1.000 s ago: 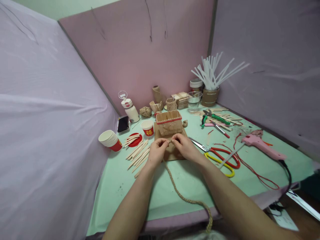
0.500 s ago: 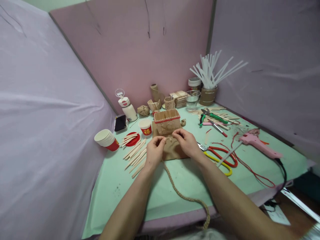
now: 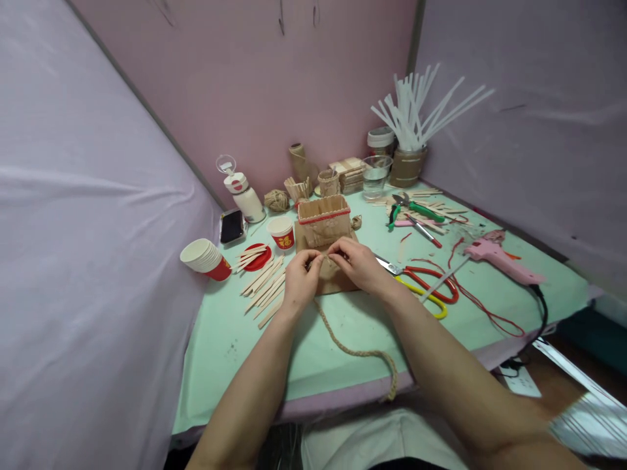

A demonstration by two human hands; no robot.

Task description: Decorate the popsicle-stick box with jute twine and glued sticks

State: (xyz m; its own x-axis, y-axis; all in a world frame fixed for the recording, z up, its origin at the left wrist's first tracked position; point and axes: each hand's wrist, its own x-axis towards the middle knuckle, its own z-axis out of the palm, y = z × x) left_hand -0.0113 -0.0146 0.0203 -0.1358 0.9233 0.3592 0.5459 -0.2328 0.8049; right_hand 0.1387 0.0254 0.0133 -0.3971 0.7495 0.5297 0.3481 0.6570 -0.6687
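Note:
My left hand (image 3: 304, 275) and my right hand (image 3: 356, 262) meet over a brown cardboard piece (image 3: 337, 282), fingertips pinched close together. Between them is a bit of tan cord, the end of a braided rope (image 3: 350, 351) as far as I can see; its tip is mostly covered by the fingers. From below my left hand the rope runs down across the table and hangs at the front edge. Right behind my hands stands a small box of wooden sticks with a red trim (image 3: 324, 220).
Loose sticks (image 3: 264, 287), a red-and-white cup (image 3: 281, 234) and stacked cups (image 3: 206, 259) lie left. Scissors (image 3: 428, 282), a pink glue gun (image 3: 504, 261) and green-handled pliers (image 3: 416, 209) are on the right. A water cup (image 3: 375, 177) stands behind.
My right hand has come closer to my left, narrowing the gap between the fingertips. The view has tilted downward, so the table sits higher and more of the lap shows.

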